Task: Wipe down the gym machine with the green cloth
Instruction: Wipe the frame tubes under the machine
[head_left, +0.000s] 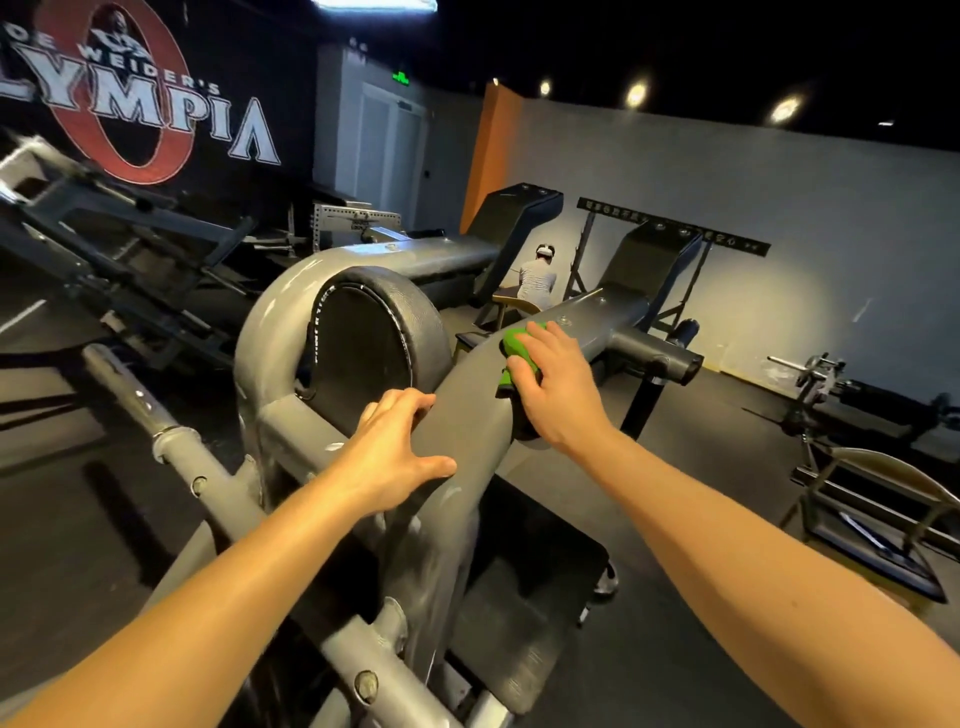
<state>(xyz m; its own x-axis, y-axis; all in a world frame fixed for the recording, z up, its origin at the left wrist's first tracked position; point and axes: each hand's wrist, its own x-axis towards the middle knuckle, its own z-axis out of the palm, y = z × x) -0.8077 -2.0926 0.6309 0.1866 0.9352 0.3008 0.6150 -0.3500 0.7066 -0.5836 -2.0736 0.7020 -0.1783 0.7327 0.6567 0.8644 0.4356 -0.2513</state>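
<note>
From my head camera, my right hand (561, 389) presses the bunched green cloth (519, 345) onto the top of the gym machine's curved grey tube (467, 395), fingers curled over it, just short of the tube's bolted joint. My left hand (400, 452) lies loosely spread, holding nothing, lower on the same tube beside the round black pad (363, 338). On so rounded a surface the wad could slide off sideways or miss the flanks; most of the cloth hides under my palm, the tube's underside is out of sight, and the lower frame is blurred.
</note>
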